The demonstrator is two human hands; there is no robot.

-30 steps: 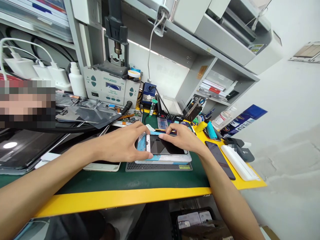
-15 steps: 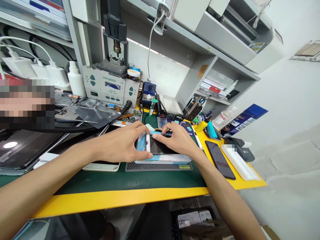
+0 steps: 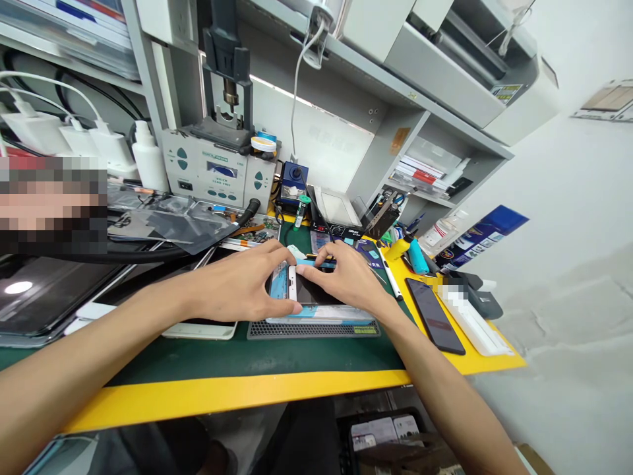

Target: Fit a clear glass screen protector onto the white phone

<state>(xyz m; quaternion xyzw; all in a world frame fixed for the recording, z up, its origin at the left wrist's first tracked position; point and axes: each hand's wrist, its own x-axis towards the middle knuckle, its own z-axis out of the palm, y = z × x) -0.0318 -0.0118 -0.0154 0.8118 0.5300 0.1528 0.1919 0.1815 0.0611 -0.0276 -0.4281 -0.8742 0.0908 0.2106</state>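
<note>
A phone (image 3: 312, 291) with a dark screen and a white end strip lies in a blue and white holder (image 3: 336, 313), on a grey perforated mat (image 3: 311, 330). My left hand (image 3: 252, 280) grips the left end of the phone and holder, thumb at the near edge and fingers at the far edge. On the phone's upper left part, by the white strip, rests the thumb of my right hand (image 3: 341, 274). Its fingers curl over the holder's far edge. The fingertips there are partly hidden.
A dark phone (image 3: 435, 315) and a white box (image 3: 475, 323) lie on the right. At the back stand a grey soldering station (image 3: 212, 168) and a green-capped syringe (image 3: 301, 211). Larger screens (image 3: 54, 290) lie on the left.
My right hand has shifted slightly left across the phone, its thumb now closer to the white strip. My left hand has stayed in place.
</note>
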